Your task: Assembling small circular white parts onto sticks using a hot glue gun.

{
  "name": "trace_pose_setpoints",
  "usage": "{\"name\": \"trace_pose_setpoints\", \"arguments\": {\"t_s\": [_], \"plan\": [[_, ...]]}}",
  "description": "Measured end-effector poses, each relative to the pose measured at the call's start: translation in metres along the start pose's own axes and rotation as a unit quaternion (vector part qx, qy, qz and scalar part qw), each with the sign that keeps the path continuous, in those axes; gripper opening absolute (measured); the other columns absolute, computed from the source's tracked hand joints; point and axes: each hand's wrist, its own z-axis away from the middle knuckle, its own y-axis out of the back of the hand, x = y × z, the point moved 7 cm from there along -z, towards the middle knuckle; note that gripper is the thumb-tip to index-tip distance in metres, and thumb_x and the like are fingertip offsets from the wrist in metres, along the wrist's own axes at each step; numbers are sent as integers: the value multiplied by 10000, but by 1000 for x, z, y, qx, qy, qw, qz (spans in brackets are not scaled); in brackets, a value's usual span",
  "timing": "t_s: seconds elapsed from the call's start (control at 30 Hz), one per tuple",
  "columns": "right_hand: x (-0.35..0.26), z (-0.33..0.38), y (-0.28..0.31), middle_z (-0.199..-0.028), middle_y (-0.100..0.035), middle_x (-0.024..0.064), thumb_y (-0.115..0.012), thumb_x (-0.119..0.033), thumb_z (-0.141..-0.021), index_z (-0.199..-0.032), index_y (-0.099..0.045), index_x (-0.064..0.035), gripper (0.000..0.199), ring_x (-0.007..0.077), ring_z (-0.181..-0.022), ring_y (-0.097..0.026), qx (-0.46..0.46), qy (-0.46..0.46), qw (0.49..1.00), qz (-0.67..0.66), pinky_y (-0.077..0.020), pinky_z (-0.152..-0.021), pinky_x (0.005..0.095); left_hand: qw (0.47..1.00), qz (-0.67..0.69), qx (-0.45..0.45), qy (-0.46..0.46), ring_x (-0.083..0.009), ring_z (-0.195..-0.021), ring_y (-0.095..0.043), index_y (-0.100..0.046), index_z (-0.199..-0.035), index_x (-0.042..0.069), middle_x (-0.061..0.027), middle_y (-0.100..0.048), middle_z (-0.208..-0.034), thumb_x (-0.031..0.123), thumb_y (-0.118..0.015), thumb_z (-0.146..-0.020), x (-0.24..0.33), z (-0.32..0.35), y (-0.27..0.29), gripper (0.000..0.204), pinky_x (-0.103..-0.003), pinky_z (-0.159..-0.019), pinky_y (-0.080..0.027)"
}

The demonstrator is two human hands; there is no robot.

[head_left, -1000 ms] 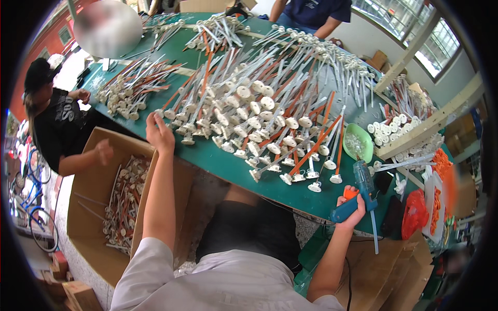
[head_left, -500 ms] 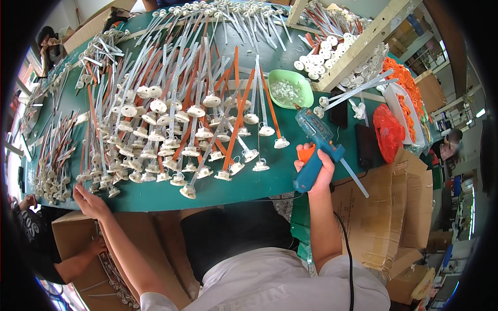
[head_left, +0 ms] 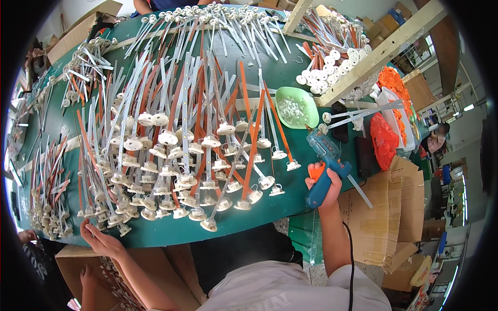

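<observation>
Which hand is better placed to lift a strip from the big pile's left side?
Probably the left hand: it looks empty and open, close to the white discs on that side. The right hand grips the blue glue gun, farther right.

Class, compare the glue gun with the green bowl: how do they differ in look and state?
1. The glue gun is mainly blue with an orange trigger; the bowl is light green.
2. The glue gun is gripped in the right hand, while the bowl rests on the table.
3. The glue gun has a pale stick jutting from its back; the bowl holds small whitish pieces.

Shared: both are coloured, not white.
</observation>
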Motion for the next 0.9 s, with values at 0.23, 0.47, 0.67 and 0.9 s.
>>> {"name": "trace_pose_setpoints", "arguments": {"t_s": [0.23, 0.47, 0.67, 0.9], "plan": [[0, -1, 2, -1040, -578, 68, -588, -179, -892, -1111, -531, -64, 254, 211, -1120, -486, 14, 13, 1000, -5, -476, -691, 328, 1000, -25, -8, -13, -221, -1035, -551, -565, -1177, -13, -126, -601, -1124, 261, -459, -1037, 6, -1, -3, 325, -327, -945, -417], [6, -2, 3, -1073, -586, 77, -606, -150, -863, -1107, -536, -64, 268, 237, -1159, -512, -18, -21, 1000, -12, -485, -733, 370, 999, 36, 15, -32, -221, -1038, -560, -575, -1165, -27, -123, -623, -1128, 287, -455, -1038, -13, -9, -1, 360, -334, -958, -412], [8, -1, 4, -1093, -584, 85, -607, -125, -856, -1119, -539, -64, 279, 243, -1166, -510, -45, -32, 998, 18, -485, -744, 363, 998, -23, 59, -25, -230, -992, -598, -596, -1151, -7, -121, -665, -1091, 322, -465, -1029, -16, -12, 3, 374, -342, -901, -447], [4, -3, 1, -1079, -599, 76, -606, -125, -874, -1111, -544, -52, 256, 248, -1171, -531, 20, -26, 999, -10, -488, -729, 367, 998, 12, 63, 12, -218, -933, -606, -596, -1111, -7, -114, -663, -1036, 344, -506, -1009, -12, -19, 1, 376, -325, -854, -462]]}}
